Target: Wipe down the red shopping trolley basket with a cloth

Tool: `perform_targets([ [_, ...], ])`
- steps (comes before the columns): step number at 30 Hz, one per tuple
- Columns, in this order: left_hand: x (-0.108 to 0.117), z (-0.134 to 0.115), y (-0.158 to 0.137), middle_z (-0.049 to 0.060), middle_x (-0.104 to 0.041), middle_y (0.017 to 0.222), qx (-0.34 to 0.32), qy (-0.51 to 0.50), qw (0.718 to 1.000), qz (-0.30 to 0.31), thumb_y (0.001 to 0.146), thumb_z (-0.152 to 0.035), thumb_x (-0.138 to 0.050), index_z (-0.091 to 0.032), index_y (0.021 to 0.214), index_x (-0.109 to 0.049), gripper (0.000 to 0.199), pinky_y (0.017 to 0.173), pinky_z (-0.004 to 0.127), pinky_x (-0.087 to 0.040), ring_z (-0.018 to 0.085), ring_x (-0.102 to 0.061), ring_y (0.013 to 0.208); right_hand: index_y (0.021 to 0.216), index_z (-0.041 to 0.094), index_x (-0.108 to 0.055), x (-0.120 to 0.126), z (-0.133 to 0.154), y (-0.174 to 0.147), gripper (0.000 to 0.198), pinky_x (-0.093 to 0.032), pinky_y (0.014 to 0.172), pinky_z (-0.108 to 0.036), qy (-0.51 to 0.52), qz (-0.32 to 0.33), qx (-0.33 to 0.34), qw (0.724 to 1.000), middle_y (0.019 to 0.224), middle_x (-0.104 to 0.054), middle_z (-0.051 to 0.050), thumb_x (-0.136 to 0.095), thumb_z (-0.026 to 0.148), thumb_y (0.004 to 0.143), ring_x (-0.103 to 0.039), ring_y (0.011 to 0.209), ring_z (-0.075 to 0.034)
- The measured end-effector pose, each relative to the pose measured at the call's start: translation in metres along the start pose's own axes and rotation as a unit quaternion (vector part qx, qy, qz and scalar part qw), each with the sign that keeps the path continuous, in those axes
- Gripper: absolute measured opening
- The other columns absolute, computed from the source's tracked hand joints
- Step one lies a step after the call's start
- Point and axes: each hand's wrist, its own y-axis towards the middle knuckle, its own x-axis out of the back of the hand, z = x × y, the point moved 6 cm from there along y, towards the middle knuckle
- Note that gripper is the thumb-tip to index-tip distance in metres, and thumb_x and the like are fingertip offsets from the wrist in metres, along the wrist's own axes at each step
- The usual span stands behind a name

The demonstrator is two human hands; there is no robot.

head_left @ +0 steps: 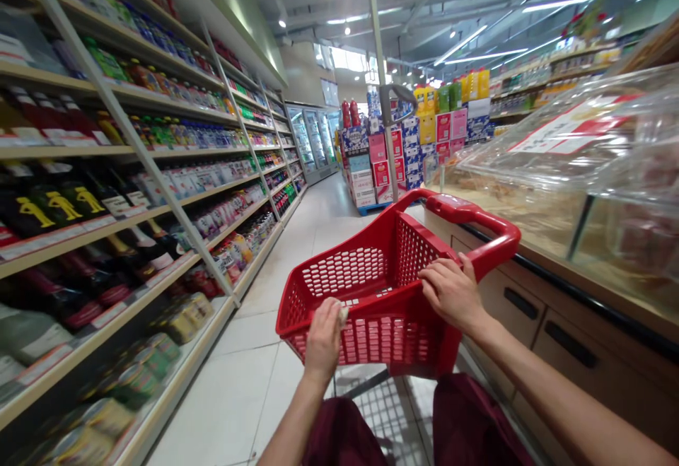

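A red plastic shopping cart [366,310] with a perforated basket stands right in front of me, sideways on, its handle to the right. My left hand [323,335] is closed at the near rim of the basket, pressing a small crumpled whitish cloth [343,312] there; most of the cloth is hidden by the fingers. Over the same rim, close to the handle [493,233], my right hand [453,293] is curled with its fingertips on the inner side. Nothing shows inside the visible part of the basket.
Shelves [175,204] of bottles and cans line the left side. On the right is a wooden counter [509,310] with clear display covers [578,126]. Stacked drink boxes [382,162] and a metal pole [379,42] stand ahead, with glass-door fridges [312,137] beyond the tiled aisle [312,218].
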Motion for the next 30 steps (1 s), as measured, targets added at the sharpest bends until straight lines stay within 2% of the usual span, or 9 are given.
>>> perform_targets([
  [3,-0.005,-0.008,0.003,0.008,-0.056,0.115,-0.035,-0.016,0.999,0.026,0.084,-0.02,-0.037,-0.021,0.114,-0.049,0.032,0.092,0.037,-0.045,0.018,-0.049,0.11,0.087,0.026,-0.063,0.003,-0.004,-0.001,0.02,-0.011,0.1,-0.045,0.008,0.009,0.017,1.0,0.09,-0.066,0.0,-0.045,0.025,0.079,-0.051,0.095,-0.021],
  [8,0.022,0.038,-0.02,0.007,-0.059,0.109,0.055,0.057,0.996,-0.037,0.083,-0.024,-0.039,-0.023,0.115,-0.048,0.033,0.088,0.04,-0.048,0.019,-0.054,0.104,0.079,0.024,-0.063,0.007,-0.005,-0.002,0.019,-0.01,0.1,-0.045,0.009,-0.012,-0.016,1.0,0.083,-0.066,-0.001,-0.044,0.026,0.079,-0.052,0.091,-0.021],
  [14,-0.012,-0.022,0.009,0.008,-0.055,0.117,-0.055,-0.027,0.997,0.044,0.083,-0.019,-0.039,-0.02,0.116,-0.047,0.034,0.093,0.037,-0.044,0.018,-0.047,0.113,0.084,0.025,-0.063,0.009,-0.006,-0.003,0.02,-0.01,0.1,-0.044,0.017,-0.005,-0.002,1.0,0.089,-0.066,0.0,-0.043,0.025,0.081,-0.051,0.095,-0.021],
  [17,-0.002,0.006,-0.001,0.007,-0.057,0.113,-0.023,-0.017,0.999,0.04,0.083,-0.023,-0.041,-0.022,0.114,-0.049,0.032,0.092,0.038,-0.045,0.018,-0.05,0.108,0.085,0.025,-0.064,0.012,-0.008,-0.004,0.022,-0.011,0.1,-0.043,0.024,-0.004,-0.005,1.0,0.089,-0.066,0.001,-0.042,0.024,0.082,-0.051,0.095,-0.02],
  [20,0.018,0.042,-0.016,0.008,-0.059,0.108,0.099,0.043,0.993,-0.044,0.083,-0.027,-0.038,-0.022,0.112,-0.05,0.032,0.088,0.041,-0.046,0.02,-0.054,0.103,0.08,0.024,-0.064,0.013,-0.006,-0.002,0.023,-0.01,0.1,-0.043,0.033,-0.006,-0.019,0.999,0.083,-0.066,0.001,-0.041,0.024,0.082,-0.052,0.091,-0.019],
  [22,0.013,0.03,-0.012,0.009,-0.059,0.108,0.117,0.043,0.991,-0.056,0.083,-0.027,-0.038,-0.021,0.111,-0.051,0.031,0.088,0.041,-0.046,0.02,-0.054,0.103,0.078,0.024,-0.064,0.013,-0.004,-0.001,0.023,-0.008,0.101,-0.043,0.036,-0.005,-0.023,0.999,0.081,-0.066,0.0,-0.041,0.024,0.082,-0.052,0.09,-0.019],
  [26,-0.023,-0.035,0.018,0.007,-0.055,0.117,-0.008,-0.047,0.998,0.041,0.084,-0.023,-0.038,-0.02,0.114,-0.049,0.032,0.094,0.036,-0.043,0.017,-0.048,0.112,0.081,0.024,-0.063,0.01,-0.004,-0.001,0.022,-0.009,0.1,-0.042,0.035,0.003,-0.012,0.999,0.084,-0.066,0.0,-0.041,0.025,0.083,-0.051,0.091,-0.018],
  [28,-0.025,-0.033,0.02,0.006,-0.056,0.116,-0.024,-0.046,0.997,0.049,0.084,-0.024,-0.039,-0.02,0.115,-0.048,0.032,0.093,0.037,-0.043,0.017,-0.048,0.111,0.082,0.024,-0.063,0.01,-0.006,-0.003,0.022,-0.011,0.1,-0.04,0.037,0.001,-0.005,0.999,0.085,-0.066,0.001,-0.041,0.025,0.083,-0.051,0.092,-0.017],
  [30,-0.015,-0.006,0.011,0.007,-0.058,0.112,-0.001,-0.017,1.0,0.024,0.083,-0.027,-0.04,-0.02,0.113,-0.05,0.032,0.093,0.039,-0.043,0.018,-0.05,0.108,0.082,0.023,-0.063,0.01,-0.007,-0.004,0.022,-0.011,0.1,-0.038,0.039,-0.01,-0.006,0.999,0.084,-0.066,0.001,-0.041,0.025,0.083,-0.051,0.091,-0.016],
])
